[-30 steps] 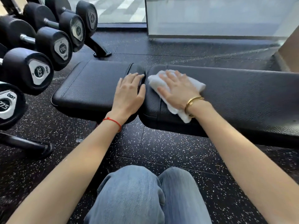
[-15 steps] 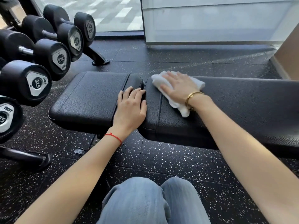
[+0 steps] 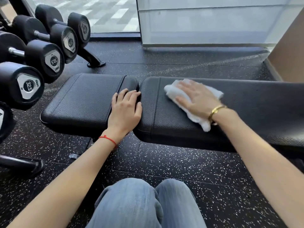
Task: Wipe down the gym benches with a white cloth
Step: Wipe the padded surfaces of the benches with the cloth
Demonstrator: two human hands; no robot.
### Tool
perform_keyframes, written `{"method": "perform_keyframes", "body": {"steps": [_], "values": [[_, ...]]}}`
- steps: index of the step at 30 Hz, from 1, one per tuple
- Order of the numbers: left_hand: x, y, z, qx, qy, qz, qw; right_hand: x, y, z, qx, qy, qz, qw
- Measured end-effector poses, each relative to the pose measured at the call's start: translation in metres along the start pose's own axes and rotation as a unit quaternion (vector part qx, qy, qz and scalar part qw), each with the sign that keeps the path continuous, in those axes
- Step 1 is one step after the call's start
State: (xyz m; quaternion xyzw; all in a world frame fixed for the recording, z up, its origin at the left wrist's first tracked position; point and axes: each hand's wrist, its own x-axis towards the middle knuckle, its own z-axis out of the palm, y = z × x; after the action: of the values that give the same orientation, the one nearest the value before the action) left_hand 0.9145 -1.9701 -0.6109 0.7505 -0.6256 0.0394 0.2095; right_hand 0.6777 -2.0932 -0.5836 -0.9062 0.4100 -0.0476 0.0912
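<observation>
While my left hand (image 3: 125,111) braces palm-down on the right end of the short seat pad (image 3: 82,99), its fingers (image 3: 120,94) slightly spread and their tips at the gap between the two pads, my right hand (image 3: 197,97) presses a white cloth (image 3: 194,112) flat onto the long back pad (image 3: 246,106) of the black gym bench. The right fingers (image 3: 184,85) lie extended and close together on top of the cloth, pinching nothing. The cloth is crumpled under my palm on the surface, near the left end of the long pad, one end poking out beyond my fingertips and the other trailing toward the near edge beside my gold bracelet (image 3: 216,111). A red string (image 3: 108,139) circles my left wrist. Black dumbbells (image 3: 44,58) marked 32.5 sit racked at the left, over speckled black rubber floor (image 3: 181,163). My knees in blue jeans (image 3: 144,203) show at the near edge.
</observation>
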Motion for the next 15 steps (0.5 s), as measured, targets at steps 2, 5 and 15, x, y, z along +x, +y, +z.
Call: {"method": "perform_keyframes", "body": {"steps": [2, 5, 15], "values": [[0.0, -0.001, 0.0, 0.001, 0.001, 0.001, 1.0, -0.04, -0.02, 0.007, -0.005, 0.004, -0.06, 0.998], [0.0, -0.003, 0.0, 0.005, -0.003, 0.004, 1.0, -0.085, -0.019, 0.011, -0.004, 0.011, -0.065, 0.998], [0.0, 0.0, 0.003, 0.008, 0.002, -0.004, 1.0, -0.004, -0.004, -0.004, -0.025, 0.018, 0.052, 0.998]]}}
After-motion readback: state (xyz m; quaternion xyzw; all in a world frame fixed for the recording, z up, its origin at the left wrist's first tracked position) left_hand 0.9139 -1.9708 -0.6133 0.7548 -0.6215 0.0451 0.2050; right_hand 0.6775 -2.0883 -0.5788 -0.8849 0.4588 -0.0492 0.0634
